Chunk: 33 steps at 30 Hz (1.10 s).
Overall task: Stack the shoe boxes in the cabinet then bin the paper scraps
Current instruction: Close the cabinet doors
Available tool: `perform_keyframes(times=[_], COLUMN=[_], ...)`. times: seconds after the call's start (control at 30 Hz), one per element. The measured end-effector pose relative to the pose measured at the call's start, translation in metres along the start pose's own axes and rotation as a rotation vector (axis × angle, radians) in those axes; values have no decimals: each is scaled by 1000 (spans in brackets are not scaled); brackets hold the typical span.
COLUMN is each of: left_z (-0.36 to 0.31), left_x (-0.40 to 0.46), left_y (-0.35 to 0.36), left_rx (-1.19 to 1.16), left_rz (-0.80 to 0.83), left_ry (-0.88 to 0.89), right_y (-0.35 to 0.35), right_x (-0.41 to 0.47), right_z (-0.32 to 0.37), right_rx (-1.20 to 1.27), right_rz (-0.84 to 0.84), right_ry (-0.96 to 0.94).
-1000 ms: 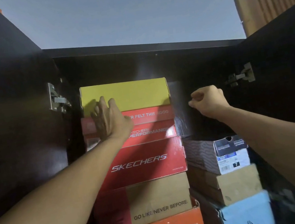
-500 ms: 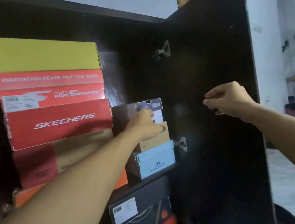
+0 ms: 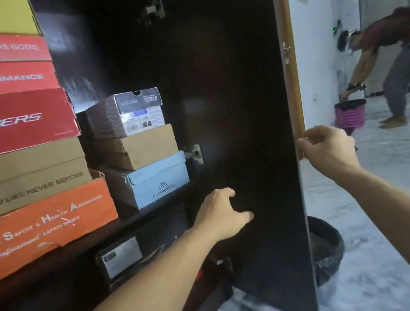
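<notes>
Right hand [image 3: 328, 146] grip on door edge [image 3: 289, 114]

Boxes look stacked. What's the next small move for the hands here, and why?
Probably swing the cabinet door shut. The shoe boxes sit stacked on the shelf, the right hand is curled at the door's outer edge, and the left hand hangs open before its inner face. Then the black-lined bin behind the door would be reachable for scraps.
</notes>
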<state>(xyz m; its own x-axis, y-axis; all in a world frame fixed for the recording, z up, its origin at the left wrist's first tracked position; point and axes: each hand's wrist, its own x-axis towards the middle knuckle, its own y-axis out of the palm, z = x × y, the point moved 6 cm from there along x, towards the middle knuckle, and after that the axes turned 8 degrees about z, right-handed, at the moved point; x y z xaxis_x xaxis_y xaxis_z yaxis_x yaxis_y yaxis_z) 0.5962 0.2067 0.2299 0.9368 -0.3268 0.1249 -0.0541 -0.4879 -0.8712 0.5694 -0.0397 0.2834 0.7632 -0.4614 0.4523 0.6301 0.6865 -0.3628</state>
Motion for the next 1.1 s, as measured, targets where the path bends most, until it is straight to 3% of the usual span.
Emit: perform_keyframes(times=[0.17,0.53,0.63,0.87,0.97,1.1], left_z=[11,26,27,57,77,93], left_x=[11,15,7,-20,-33,-54], left_y=[39,72,68,64,54,34], left_rx=[-77,-282,-350,-349,-358,-317], left_rz=[-23,-48,-65,-85,-148,-238], left_ry=[-41,-68,-59,-61,-53,6], right_y=[27,35,48,103,127,154], right_x=[4,8,3,-26,-31,-36], right_z=[-7,-13,-4,24,43,64], right_rx=[25,376,493,587,612,589], right_rz=[181,235,377,938,1003,960], right_ry=[-40,36,27,-37,-108,-153])
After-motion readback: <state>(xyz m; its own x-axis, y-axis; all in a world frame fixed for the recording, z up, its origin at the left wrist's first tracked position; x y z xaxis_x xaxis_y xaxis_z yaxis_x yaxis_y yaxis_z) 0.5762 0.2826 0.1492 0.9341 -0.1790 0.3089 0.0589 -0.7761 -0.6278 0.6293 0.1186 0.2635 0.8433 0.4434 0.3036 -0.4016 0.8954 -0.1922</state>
